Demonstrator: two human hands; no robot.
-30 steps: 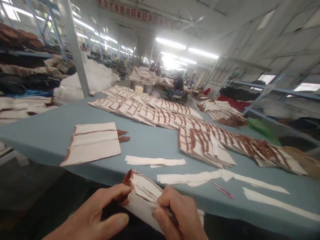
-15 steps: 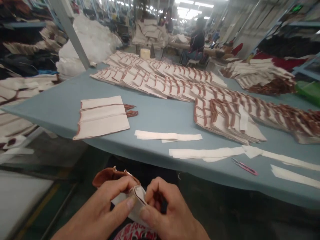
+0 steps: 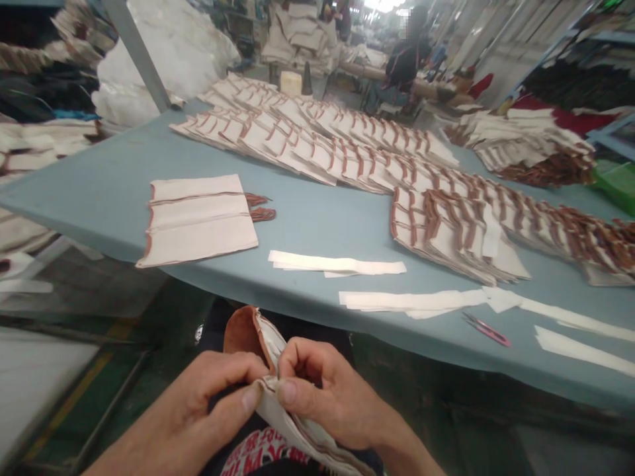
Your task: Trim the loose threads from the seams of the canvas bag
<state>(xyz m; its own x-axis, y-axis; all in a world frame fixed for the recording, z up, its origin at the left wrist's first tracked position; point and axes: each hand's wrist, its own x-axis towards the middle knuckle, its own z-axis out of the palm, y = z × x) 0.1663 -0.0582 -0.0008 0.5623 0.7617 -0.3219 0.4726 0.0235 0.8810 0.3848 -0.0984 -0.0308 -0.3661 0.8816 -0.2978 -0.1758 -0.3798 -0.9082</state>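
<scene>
Over my lap, a cream fabric piece with brown edging is pinched between both hands. My left hand is closed, thumb and index finger gripping the piece at a folded seam. Close beside it, my right hand is closed too and pinches the same seam. A brown flap of the piece sticks up beyond my fingers. On the table ahead lies a similar flat cream panel with brown ties at its right end. Thread snips with pink handles rest near the table's front edge.
The blue-covered table carries long overlapping rows of cream and brown panels. Cream strips lie near its front edge. A metal post and a white plastic bundle stand at the back left. A person is farther off.
The brown flap has turned upright, and more of the cream fabric now trails below my right hand. Both hands still pinch the piece, closer together. My view has tilted slightly down.
</scene>
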